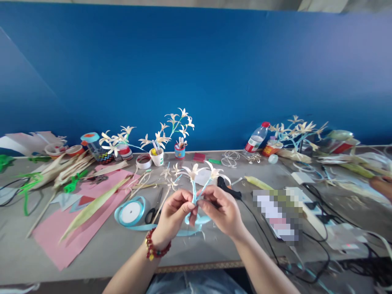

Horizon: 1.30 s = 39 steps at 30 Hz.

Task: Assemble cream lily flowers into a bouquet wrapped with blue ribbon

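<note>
Between my two hands stand two handmade white flowers [193, 173] on stems wrapped in light blue ribbon. My left hand [179, 210] pinches the stems low down, where they come together. The fingers of my right hand [221, 209] are closed on the same joint from the other side; their tips are partly hidden. A loop of light blue ribbon [200, 220] hangs under my fingers. It runs left along the table to a ribbon spool [131, 213]. Black-handled scissors [150, 215] lie beside my left hand. Past my fingertips, more small white flowers [173, 183] lie on the table.
A black glue gun [229, 188] with its cable lies right of my hands, near a pixelated phone [275, 216] and a power strip [312, 220]. Pink paper [61, 241] and corn husks [94, 208] spread at left. Cups, a bottle [257, 138] and flower sprays line the blue wall. Another person's hand [382, 185] shows at far right.
</note>
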Each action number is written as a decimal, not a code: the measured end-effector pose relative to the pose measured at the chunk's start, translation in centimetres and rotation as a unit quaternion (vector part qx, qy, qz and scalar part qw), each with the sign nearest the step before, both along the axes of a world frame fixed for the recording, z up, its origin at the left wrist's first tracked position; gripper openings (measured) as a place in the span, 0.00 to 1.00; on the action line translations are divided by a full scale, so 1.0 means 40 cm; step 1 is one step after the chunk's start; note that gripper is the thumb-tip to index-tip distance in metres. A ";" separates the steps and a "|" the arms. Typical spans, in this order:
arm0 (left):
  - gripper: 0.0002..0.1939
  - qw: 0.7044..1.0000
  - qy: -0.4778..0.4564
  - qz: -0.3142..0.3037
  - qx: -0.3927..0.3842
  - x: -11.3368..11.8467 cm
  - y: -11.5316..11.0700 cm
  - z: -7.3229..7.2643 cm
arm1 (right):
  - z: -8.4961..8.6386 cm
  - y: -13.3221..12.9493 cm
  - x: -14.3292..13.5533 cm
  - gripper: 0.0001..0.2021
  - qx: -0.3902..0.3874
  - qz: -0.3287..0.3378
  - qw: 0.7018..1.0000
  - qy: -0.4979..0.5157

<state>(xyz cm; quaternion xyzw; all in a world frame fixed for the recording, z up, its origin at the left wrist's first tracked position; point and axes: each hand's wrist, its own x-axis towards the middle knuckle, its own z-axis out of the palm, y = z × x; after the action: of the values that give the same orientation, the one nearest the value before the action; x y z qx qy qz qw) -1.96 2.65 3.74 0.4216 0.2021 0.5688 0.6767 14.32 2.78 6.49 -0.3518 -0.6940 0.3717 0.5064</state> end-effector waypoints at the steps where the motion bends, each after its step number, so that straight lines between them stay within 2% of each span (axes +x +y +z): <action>1: 0.12 1.000 -0.001 -0.016 0.002 -0.003 0.003 -0.002 | 0.002 0.004 0.002 0.05 0.006 0.003 1.000 -0.001; 5: 0.11 0.997 -0.014 -0.081 0.003 -0.012 0.012 -0.005 | 0.012 0.017 0.009 0.10 0.002 0.038 0.999 0.014; 10: 0.12 0.991 -0.038 -0.127 0.001 -0.009 0.021 -0.008 | 0.023 0.032 0.012 0.13 -0.044 0.110 0.992 0.046; 16: 0.15 0.980 -0.039 -0.198 0.000 -0.007 0.035 -0.014 | 0.032 0.036 0.009 0.12 -0.122 0.245 0.953 0.128; 20: 0.17 0.978 -0.029 -0.205 -0.007 -0.004 0.036 -0.028 | 0.035 0.033 0.009 0.11 -0.179 0.298 0.926 0.150; 25: 0.18 0.976 -0.039 -0.213 -0.006 0.000 0.032 -0.039 | 0.043 0.038 0.017 0.07 -0.154 0.334 0.919 0.144; 30: 0.18 0.974 -0.036 -0.225 -0.008 -0.001 0.032 -0.037 | 0.041 0.039 0.023 0.07 -0.169 0.332 0.916 0.146; 34: 0.17 0.974 -0.051 -0.221 -0.005 0.004 0.034 -0.045 | 0.044 0.038 0.021 0.11 -0.147 0.291 0.938 0.116; 36: 0.16 0.977 -0.059 -0.203 -0.004 0.009 0.032 -0.046 | 0.043 0.039 0.022 0.13 -0.121 0.260 0.953 0.101; 39: 0.13 0.990 -0.054 -0.130 -0.008 0.017 0.021 -0.037 | 0.033 0.043 0.027 0.12 -0.089 0.193 0.974 0.079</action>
<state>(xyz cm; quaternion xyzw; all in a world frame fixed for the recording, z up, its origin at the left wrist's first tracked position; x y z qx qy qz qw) -1.27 3.48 2.25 0.4077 0.1131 0.4967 0.7578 15.40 4.50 7.80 -0.2241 -0.6708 0.5493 0.4451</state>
